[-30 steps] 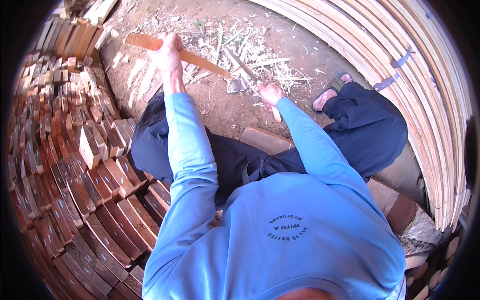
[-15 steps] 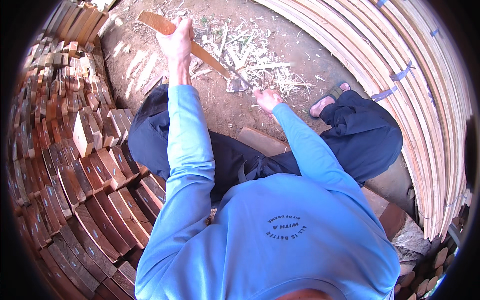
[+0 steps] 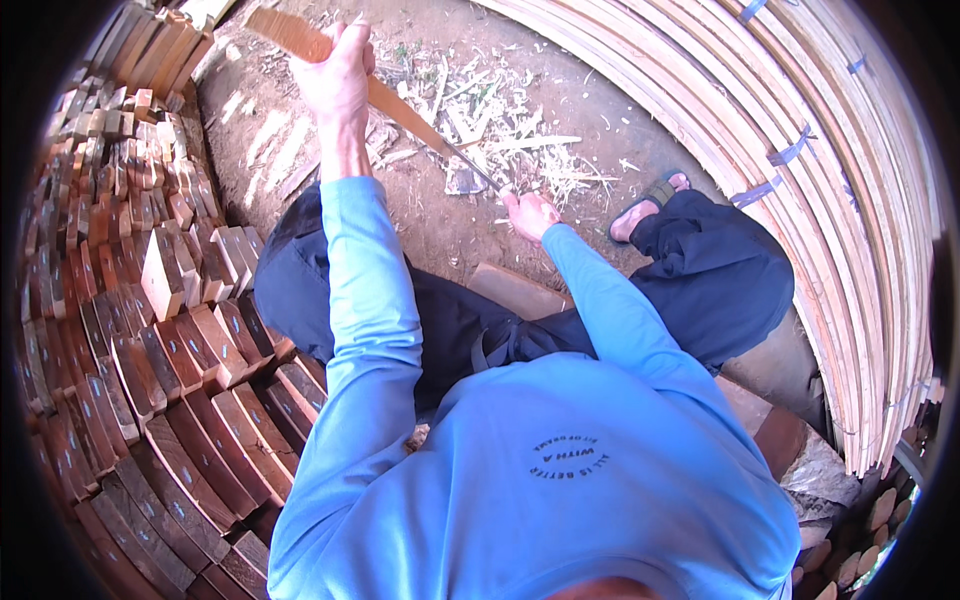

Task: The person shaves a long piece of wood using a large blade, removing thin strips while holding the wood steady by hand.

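Observation:
My left hand (image 3: 335, 85) is closed around a flat, tapering tan wooden strip (image 3: 408, 118), whose broad end (image 3: 288, 32) sticks out past the fist at the upper left. The narrow end slants down to the right, over the ground. There it meets a thin metal blade (image 3: 472, 167) that reaches to my right hand (image 3: 532, 214). The fingers of this hand are closed on the blade's tool; its handle is hidden in the grip, so I cannot tell its exact kind.
Pale wood shavings (image 3: 520, 140) litter the dirt ground beyond my hands. Stacked short wooden blocks (image 3: 190, 420) fill the left side. Long bundled wooden strips (image 3: 800, 200) curve along the right. A plank piece (image 3: 515, 290) lies between my legs, near my sandalled foot (image 3: 640, 212).
My left hand and the wooden strip have shifted a little to the left, the broad end farther up and left. My right hand stays nearly in place. The whole view has shifted slightly.

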Demonstrator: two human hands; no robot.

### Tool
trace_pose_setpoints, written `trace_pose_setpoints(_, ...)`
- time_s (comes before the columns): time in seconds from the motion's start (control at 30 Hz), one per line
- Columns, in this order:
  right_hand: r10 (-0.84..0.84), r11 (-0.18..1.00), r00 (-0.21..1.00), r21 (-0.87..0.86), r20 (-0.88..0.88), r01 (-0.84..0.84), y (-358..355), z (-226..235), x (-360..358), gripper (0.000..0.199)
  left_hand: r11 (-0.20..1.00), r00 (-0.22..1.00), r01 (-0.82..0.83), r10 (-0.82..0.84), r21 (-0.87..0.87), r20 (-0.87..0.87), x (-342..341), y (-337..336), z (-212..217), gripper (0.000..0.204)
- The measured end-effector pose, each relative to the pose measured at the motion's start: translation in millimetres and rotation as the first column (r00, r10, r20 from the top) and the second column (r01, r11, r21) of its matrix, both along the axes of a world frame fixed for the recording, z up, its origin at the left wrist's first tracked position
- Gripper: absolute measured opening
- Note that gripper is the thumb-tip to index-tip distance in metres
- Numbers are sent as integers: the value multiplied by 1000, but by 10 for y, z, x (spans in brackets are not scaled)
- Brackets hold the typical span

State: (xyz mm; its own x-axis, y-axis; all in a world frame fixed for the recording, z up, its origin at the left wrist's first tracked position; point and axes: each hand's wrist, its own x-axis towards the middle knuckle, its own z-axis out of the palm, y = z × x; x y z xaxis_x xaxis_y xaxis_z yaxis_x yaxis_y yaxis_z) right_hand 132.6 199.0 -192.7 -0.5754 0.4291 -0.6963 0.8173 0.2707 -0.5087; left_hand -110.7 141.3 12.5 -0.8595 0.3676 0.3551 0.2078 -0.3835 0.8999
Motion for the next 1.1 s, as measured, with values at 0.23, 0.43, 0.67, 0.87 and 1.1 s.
trace_pose_setpoints(0.23,-147,969,973,173,-176,177,335,151,-112,70,972,991,126,-112,199,-79,-220,-121,183,39)
trace_pose_setpoints(0.43,-626,648,765,-645,-148,406,355,459,-154,49,937,985,174,-171,303,-39,-187,-285,437,38)
trace_pose_setpoints(0.67,-811,167,585,-946,28,277,477,444,-49,49,946,985,100,-137,308,101,-92,-222,311,39)
trace_pose_setpoints(0.87,-610,761,713,-506,-346,406,522,657,-166,53,971,996,87,-92,223,12,-87,-175,271,38)
trace_pose_setpoints(1.1,-125,894,927,364,-353,260,151,-19,-40,62,957,995,97,-93,274,-26,-161,-198,250,38)
